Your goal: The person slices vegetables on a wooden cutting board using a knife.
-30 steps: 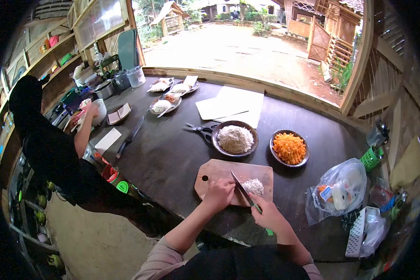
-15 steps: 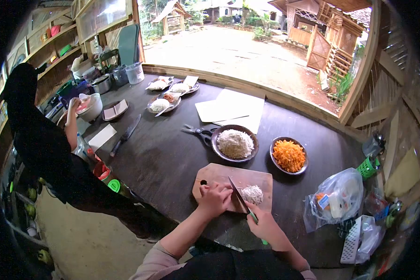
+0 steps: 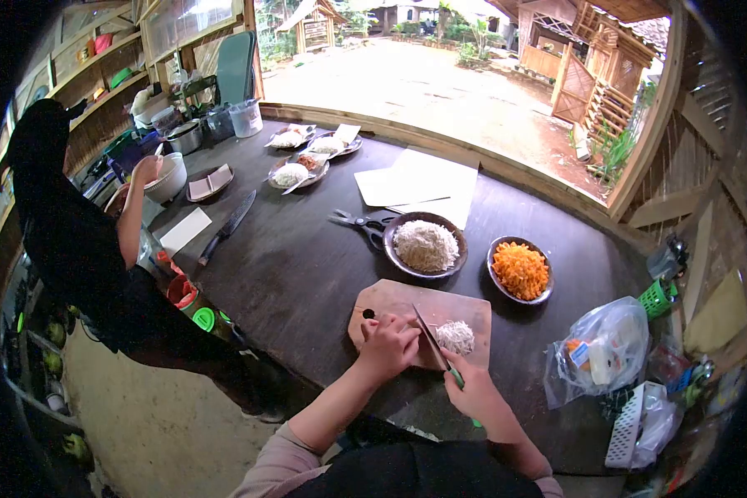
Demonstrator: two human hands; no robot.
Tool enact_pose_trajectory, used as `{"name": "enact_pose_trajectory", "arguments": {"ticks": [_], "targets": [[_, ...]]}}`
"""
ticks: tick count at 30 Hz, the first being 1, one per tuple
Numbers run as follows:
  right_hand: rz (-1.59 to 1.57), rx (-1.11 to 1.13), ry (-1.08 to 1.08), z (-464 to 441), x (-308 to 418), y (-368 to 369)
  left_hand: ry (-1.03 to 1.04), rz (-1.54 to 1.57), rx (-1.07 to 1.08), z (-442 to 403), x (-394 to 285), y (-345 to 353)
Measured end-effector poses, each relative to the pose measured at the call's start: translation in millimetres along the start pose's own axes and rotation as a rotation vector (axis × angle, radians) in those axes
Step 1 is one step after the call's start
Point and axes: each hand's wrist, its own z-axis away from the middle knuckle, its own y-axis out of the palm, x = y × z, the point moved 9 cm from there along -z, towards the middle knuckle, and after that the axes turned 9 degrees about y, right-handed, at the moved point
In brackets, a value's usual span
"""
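Green at its handle, the knife (image 3: 433,341) is gripped firmly in the closed right hand (image 3: 473,395), its blade slanted over the wooden cutting board (image 3: 390,294). The left hand (image 3: 388,344) is curled beside the blade, perhaps to keep fingertips tucked; whether anything is pinched beneath cannot be told. Pale shreds (image 3: 456,337) are piled right of the blade. Beyond, similar shreds are heaped in one brown dish (image 3: 423,273), orange pieces (image 3: 520,270) in another (image 3: 529,300), apparently kept separate on the tabletop (image 3: 307,257).

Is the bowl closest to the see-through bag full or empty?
It's full. Orange bits are heaped in a mound inside the bowl, with just its dark edge showing around them.
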Motion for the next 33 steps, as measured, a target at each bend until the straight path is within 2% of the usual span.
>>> {"name": "enact_pose_trajectory", "arguments": {"ticks": [4, 6, 12, 16, 19, 23, 29, 33], "targets": [[-0.02, -0.001, -0.04, 1, 5, -2, -0.039, 0.04, 0.015, 1, 4, 1], [-0.019, 0.007, -0.022, 1, 5, -3, 0.01, 0.144, -0.081, 1, 8, 4], [-0.009, 0.013, -0.02, 2, 5, -4, -0.029, 0.069, 0.015, -3, -3, -8], [0.009, -0.004, -0.034, 0, 0, -3, -0.046, 0.084, 0.029, -2, 0, -1], [0.045, 0.005, -0.029, -3, 6, -3, 0.014, 0.112, -0.037, -1, 3, 3], [0.12, -0.017, -0.006, -10, 6, 2, -0.026, 0.068, 0.024, -2, -1, -1], [-0.001, -0.078, -0.138, 1, 7, -5, -0.066, 0.07, 0.05, 1, 4, 0], [-0.009, -0.071, -0.104, -3, 1, -4, -0.069, 0.068, 0.042, 0, 1, -2]]}}
